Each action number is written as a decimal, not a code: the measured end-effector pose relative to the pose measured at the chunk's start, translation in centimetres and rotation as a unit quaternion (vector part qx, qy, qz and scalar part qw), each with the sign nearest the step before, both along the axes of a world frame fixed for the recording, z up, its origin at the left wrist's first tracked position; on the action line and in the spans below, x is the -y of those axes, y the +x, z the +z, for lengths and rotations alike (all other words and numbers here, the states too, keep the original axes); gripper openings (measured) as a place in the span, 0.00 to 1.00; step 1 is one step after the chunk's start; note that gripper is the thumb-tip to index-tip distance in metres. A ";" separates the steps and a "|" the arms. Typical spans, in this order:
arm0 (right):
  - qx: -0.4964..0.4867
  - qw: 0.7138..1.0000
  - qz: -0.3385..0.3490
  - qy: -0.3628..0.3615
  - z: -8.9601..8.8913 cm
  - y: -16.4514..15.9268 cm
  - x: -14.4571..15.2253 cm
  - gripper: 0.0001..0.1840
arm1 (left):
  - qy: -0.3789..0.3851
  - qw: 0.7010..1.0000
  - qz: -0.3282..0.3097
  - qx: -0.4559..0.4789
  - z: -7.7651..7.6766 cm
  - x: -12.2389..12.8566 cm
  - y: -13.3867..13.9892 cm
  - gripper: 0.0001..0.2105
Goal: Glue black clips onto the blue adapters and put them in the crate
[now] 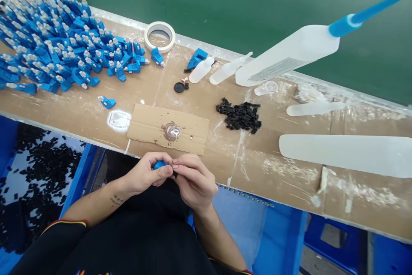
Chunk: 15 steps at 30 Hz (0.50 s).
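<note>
Blue part (pixel 159 164) between our hands: we're risking a fumble
Our left hand (pixel 148 175) is gripping it, our right hand (pixel 195 182) is pinching a black piece (pixel 175 175) right by it; a slack pinch could be losing that. Just beyond our hands, clear goo (pixel 172 131) is sitting on cardboard (pixel 143 122), so a stray reach could be smearing it.

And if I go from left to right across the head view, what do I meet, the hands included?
Pile of blue parts, left hand, right hand, pile of black pieces, large white bottle cut off by the right edge.
</note>
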State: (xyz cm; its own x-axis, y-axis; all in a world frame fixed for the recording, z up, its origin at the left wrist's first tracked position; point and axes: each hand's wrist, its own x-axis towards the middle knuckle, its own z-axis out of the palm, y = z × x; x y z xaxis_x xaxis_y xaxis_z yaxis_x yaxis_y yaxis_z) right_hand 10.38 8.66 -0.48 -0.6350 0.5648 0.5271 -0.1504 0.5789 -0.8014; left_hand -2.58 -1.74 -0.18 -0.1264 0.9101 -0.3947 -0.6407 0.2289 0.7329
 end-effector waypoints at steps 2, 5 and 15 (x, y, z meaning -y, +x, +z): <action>0.030 0.998 0.014 0.060 0.4 0.1 -0.6 0.22 | 0.009 0.993 0.018 -0.118 0.4 0.1 -0.4 0.21; 0.089 0.985 0.049 0.142 1.2 0.3 -1.6 0.23 | 0.032 0.954 0.038 -0.296 1.4 0.2 -1.4 0.12; 0.051 0.985 0.035 0.159 1.0 -0.4 -1.1 0.25 | -0.052 0.996 0.043 -0.062 0.0 0.6 -1.1 0.18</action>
